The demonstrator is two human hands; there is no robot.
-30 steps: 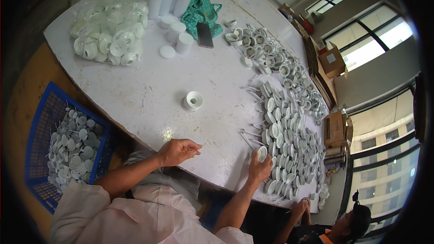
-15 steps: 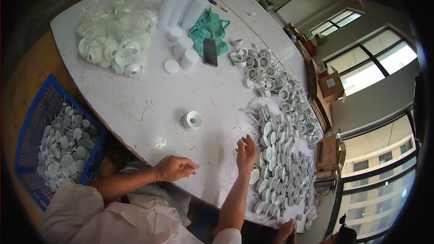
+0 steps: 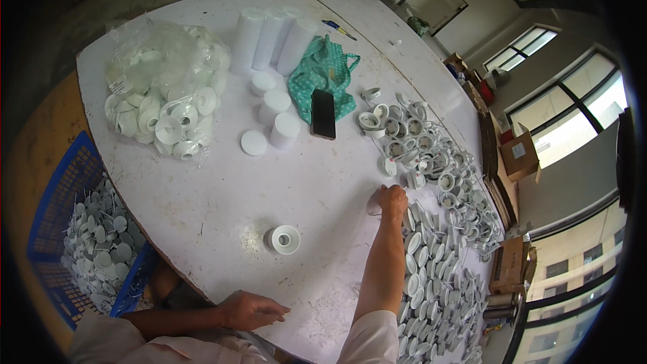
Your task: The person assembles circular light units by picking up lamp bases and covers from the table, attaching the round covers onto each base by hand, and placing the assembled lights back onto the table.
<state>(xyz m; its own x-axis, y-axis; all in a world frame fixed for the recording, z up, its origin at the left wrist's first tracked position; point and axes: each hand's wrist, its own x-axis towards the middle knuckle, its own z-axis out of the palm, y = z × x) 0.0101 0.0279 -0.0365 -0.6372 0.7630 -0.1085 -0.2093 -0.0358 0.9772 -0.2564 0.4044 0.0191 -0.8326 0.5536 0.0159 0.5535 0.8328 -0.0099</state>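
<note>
Right hand (image 3: 392, 198) reaches out over the table (image 3: 202, 192), at the seam between the ring-shaped white parts (image 3: 424, 142) and the packed white discs (image 3: 419, 256). Fingers bent downward; the back of the hand blocks the tips, so can't tell if they're clamped on a part or just touching one. A pale shape sits by the thumb side, maybe a part, maybe not.

Left hand (image 3: 251, 311) hangs near the table's near edge, fingers loosely out, thumb side not clear, no part visible in it. White cup (image 3: 284, 239) stands alone, mouth up, between the hands, nearer the left one and apart from it.

Risks, my guess: the ring parts lie tangled with thin leads, so pulling one could drag neighbours out or snag a lead. The discs lean on each other in tight rows; a forearm brushing them could topple a row. The cup is free-standing, so a sleeve or low sweep of either arm could knock it over.

Elsewhere: phone (image 3: 323, 114) partly on green cloth (image 3: 331, 61), clear bag of white cups (image 3: 165, 87), blue basket (image 3: 57, 192) of discs below the table edge.
</note>
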